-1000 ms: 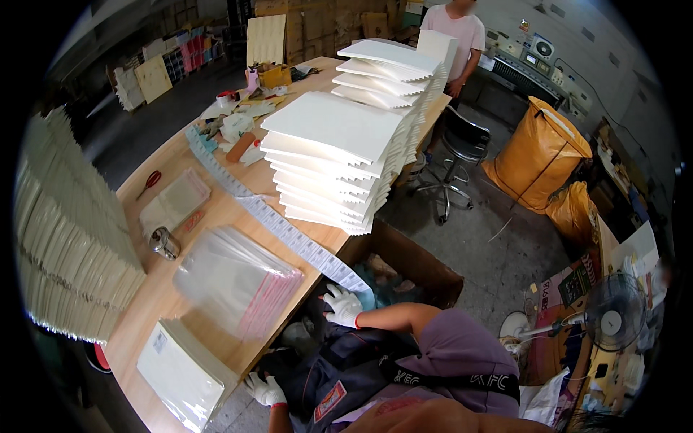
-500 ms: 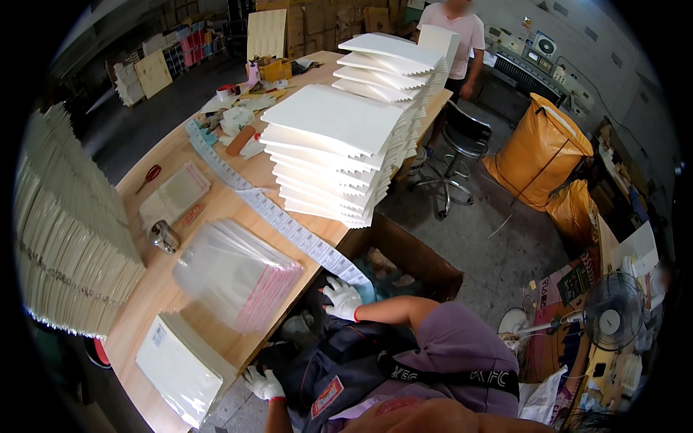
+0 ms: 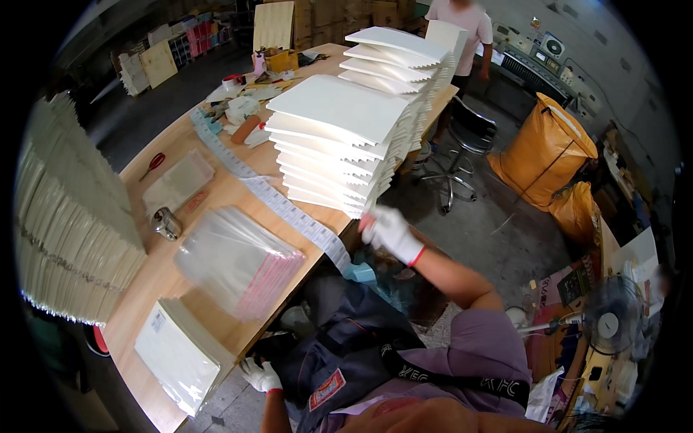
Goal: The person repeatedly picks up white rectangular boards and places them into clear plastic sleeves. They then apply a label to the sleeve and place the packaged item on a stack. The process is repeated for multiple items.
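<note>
My right hand (image 3: pixel 392 234), in a white glove with bare fingertips, is raised beside the lower near corner of a tall stack of white padded sheets (image 3: pixel 339 108). Its fingers look loosely apart, slightly blurred, with nothing visible in them. Low at the table's near edge, my left hand (image 3: pixel 261 375) is gloved too, fingers spread and holding nothing. The closest thing to it is a pile of white sheets in clear wrapping (image 3: pixel 177 357) with a label on top. A strip of printed labels (image 3: pixel 289 213) crosses the table, its light-blue end (image 3: pixel 359 273) hanging over the edge.
Clear plastic bags (image 3: pixel 234 260) lie fanned near a can (image 3: pixel 166 224) and red scissors (image 3: pixel 153 164). Wrapped sheets (image 3: pixel 79 224) rise high at left. An open brown box is partly hidden beneath my right arm. Beyond are a stool (image 3: pixel 473 133), orange sacks (image 3: pixel 545 155), a fan (image 3: pixel 613 314) and another person (image 3: pixel 462 25).
My right hand has lifted from the label strip's end at the table edge and moved up and right to the white stack. My left hand stays low; the view has shifted slightly.
</note>
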{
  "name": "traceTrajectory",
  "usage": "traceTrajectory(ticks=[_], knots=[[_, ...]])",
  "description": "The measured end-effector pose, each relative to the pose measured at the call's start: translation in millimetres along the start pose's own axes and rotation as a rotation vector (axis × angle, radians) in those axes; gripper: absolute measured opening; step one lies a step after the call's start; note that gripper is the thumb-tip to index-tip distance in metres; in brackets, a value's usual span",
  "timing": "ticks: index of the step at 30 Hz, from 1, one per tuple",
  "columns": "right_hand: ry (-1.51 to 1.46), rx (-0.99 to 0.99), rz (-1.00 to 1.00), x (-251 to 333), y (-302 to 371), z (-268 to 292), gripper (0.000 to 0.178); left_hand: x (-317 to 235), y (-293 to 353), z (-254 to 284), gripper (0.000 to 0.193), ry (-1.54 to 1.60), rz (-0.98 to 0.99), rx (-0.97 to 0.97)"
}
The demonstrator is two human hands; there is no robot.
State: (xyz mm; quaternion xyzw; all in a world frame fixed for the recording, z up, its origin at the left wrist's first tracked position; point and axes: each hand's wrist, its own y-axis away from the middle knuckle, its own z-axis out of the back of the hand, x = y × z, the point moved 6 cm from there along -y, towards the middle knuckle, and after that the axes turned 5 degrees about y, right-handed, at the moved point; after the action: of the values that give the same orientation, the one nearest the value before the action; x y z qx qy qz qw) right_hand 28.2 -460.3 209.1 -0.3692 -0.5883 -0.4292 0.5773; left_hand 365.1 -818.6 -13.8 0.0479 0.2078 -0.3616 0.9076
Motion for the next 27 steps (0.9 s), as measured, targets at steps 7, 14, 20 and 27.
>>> traceTrajectory(ticks=[7, 14, 20, 27], knots=[[0.014, -0.253, -0.13, 121, -54, 89, 0.038, -4, -3, -6, 0.04, 0.051, -0.035, -0.042], [0.246, -0.153, -0.254, 144, -67, 90, 0.039, -4, 1, 1, 0.033, 0.109, -0.046, -0.09], [-0.005, -0.124, -0.328, 132, -80, 77, 0.034, -1, 2, 1, 0.031, 0.126, -0.061, -0.114], [-0.439, -0.207, -0.059, 154, -90, 75, 0.022, -10, 3, 5, 0.031, 0.119, -0.059, -0.109]])
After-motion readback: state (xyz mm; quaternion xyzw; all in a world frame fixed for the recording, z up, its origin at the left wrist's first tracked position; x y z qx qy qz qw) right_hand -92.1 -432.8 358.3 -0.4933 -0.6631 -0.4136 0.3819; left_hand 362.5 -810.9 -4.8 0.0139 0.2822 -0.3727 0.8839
